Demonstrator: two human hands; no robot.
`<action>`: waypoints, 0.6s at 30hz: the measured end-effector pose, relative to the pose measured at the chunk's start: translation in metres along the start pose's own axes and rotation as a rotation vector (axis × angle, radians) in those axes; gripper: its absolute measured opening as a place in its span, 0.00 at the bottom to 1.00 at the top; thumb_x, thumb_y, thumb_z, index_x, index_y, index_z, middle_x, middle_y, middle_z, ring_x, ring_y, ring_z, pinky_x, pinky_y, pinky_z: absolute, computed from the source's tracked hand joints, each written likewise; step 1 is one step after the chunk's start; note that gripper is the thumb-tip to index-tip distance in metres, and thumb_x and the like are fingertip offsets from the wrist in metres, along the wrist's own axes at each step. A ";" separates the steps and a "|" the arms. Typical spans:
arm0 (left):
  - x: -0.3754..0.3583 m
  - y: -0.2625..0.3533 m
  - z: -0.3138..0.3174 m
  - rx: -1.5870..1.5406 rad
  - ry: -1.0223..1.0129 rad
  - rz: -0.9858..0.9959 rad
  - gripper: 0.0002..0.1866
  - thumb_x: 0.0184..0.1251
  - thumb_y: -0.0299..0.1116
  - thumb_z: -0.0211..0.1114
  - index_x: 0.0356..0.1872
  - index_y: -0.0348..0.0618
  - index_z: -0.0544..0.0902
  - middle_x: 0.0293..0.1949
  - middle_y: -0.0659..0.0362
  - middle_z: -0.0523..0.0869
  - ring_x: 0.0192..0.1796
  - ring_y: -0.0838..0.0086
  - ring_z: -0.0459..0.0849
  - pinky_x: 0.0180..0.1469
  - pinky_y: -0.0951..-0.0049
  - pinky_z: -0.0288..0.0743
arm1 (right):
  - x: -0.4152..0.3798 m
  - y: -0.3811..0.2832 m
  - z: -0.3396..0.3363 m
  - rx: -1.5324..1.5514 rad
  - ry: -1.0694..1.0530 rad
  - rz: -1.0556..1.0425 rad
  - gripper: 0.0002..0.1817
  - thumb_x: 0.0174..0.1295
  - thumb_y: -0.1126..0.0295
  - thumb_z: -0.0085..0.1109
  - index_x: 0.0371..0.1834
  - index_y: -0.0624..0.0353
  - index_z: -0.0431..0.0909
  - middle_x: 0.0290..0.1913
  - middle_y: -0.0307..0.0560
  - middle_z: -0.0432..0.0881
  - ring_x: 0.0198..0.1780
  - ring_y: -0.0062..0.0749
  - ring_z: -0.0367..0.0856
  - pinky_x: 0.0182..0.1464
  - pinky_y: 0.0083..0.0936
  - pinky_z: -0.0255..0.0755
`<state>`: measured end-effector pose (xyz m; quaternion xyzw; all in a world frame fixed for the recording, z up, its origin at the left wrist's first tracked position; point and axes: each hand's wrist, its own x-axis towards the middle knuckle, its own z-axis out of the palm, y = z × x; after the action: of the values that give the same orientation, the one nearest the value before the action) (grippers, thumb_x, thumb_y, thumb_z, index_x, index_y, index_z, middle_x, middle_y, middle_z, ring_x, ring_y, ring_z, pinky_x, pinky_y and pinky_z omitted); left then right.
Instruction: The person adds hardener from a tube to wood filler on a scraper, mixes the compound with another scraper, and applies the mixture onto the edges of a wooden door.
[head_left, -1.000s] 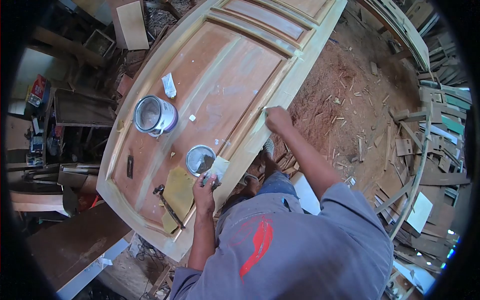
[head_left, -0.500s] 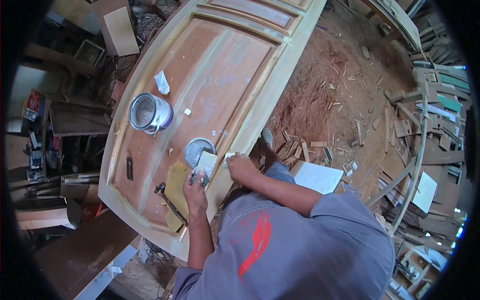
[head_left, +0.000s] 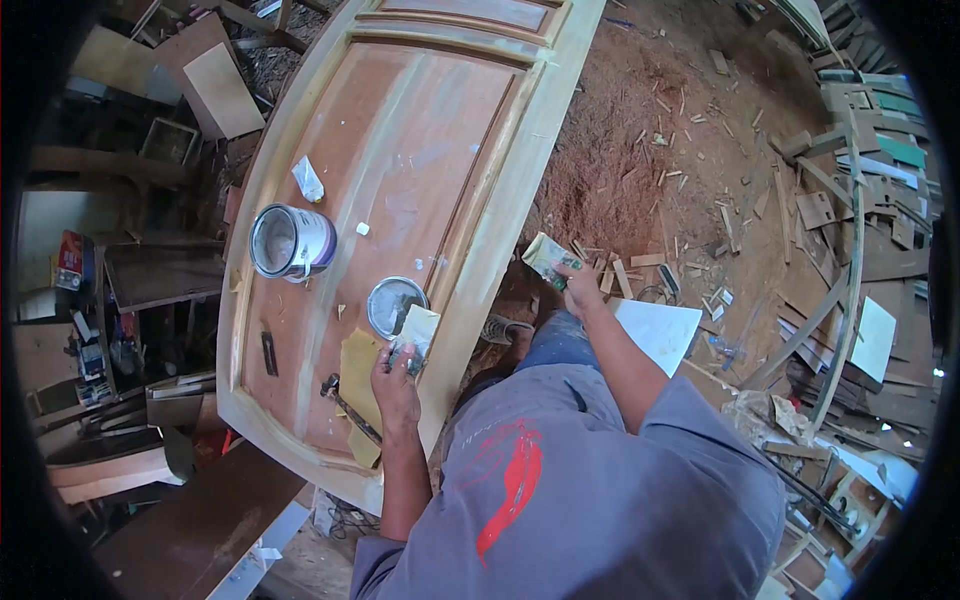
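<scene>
My left hand (head_left: 397, 388) is closed on a pale putty spreader (head_left: 421, 322) with grey smears, at the near edge of a round lid (head_left: 385, 300) coated in grey putty. Out beyond the door's right edge, my right hand (head_left: 583, 292) grips a second pale spreader (head_left: 547, 255) with dark greenish marks. Both hands are above a large panelled wooden door (head_left: 500, 215) lying flat or beside it. An open can (head_left: 308, 243) of grey filler stands farther up the panel, with a white tube (head_left: 308, 180) just behind it.
A hammer (head_left: 352, 410) lies across yellow sandpaper (head_left: 362, 372) on the door's near end. A dark flat strip (head_left: 269, 354) rests to the left. Wood scraps litter the floor (head_left: 690, 130), and a white board (head_left: 655, 335) lies beside my leg. Cluttered shelves stand at left.
My right hand has swung right and outward from near the door's edge, carrying its spreader, which now shows fully. My left hand stays beside the lid. The view has shifted slightly.
</scene>
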<state>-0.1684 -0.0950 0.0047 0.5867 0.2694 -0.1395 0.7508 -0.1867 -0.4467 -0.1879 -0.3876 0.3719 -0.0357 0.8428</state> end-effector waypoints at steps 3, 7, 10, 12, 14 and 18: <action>-0.002 0.000 0.003 0.027 -0.012 -0.013 0.16 0.68 0.26 0.69 0.55 0.32 0.82 0.47 0.58 0.87 0.47 0.76 0.84 0.53 0.75 0.76 | 0.010 0.011 0.001 -0.004 0.018 0.004 0.22 0.63 0.81 0.64 0.62 0.70 0.78 0.53 0.49 0.86 0.53 0.32 0.84 0.60 0.27 0.73; -0.006 0.001 0.011 0.024 -0.028 -0.012 0.16 0.68 0.26 0.69 0.55 0.31 0.82 0.48 0.58 0.87 0.47 0.76 0.84 0.53 0.75 0.76 | 0.026 0.024 0.003 -0.042 -0.024 0.015 0.23 0.61 0.81 0.65 0.62 0.70 0.78 0.52 0.49 0.86 0.55 0.32 0.83 0.64 0.28 0.71; -0.009 0.003 0.018 0.026 -0.031 -0.014 0.16 0.69 0.26 0.69 0.55 0.31 0.82 0.48 0.57 0.87 0.47 0.76 0.85 0.52 0.75 0.78 | 0.026 0.018 0.000 -0.130 -0.073 0.070 0.24 0.61 0.81 0.65 0.62 0.69 0.78 0.53 0.49 0.86 0.54 0.31 0.84 0.62 0.28 0.72; -0.010 0.001 0.021 0.043 -0.037 -0.018 0.16 0.69 0.26 0.69 0.55 0.32 0.82 0.48 0.57 0.87 0.47 0.76 0.85 0.51 0.75 0.78 | 0.020 0.009 0.005 -0.124 -0.073 0.111 0.23 0.60 0.81 0.66 0.61 0.68 0.79 0.53 0.49 0.87 0.52 0.31 0.84 0.61 0.28 0.74; -0.007 -0.002 0.022 0.076 -0.044 -0.019 0.16 0.69 0.27 0.69 0.55 0.32 0.82 0.47 0.57 0.87 0.47 0.76 0.85 0.50 0.75 0.78 | 0.016 0.003 0.011 -0.098 -0.093 0.134 0.22 0.60 0.80 0.66 0.60 0.68 0.80 0.52 0.49 0.87 0.51 0.31 0.85 0.60 0.28 0.75; -0.004 -0.004 0.034 0.051 -0.067 -0.026 0.15 0.70 0.27 0.69 0.55 0.33 0.82 0.46 0.59 0.87 0.46 0.77 0.84 0.50 0.75 0.78 | 0.006 -0.001 0.005 -0.107 -0.195 0.138 0.20 0.62 0.80 0.63 0.58 0.68 0.80 0.51 0.49 0.87 0.51 0.32 0.85 0.58 0.28 0.77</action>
<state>-0.1661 -0.1292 0.0093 0.5970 0.2482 -0.1756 0.7424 -0.1784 -0.4461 -0.1886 -0.4070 0.3153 0.0800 0.8535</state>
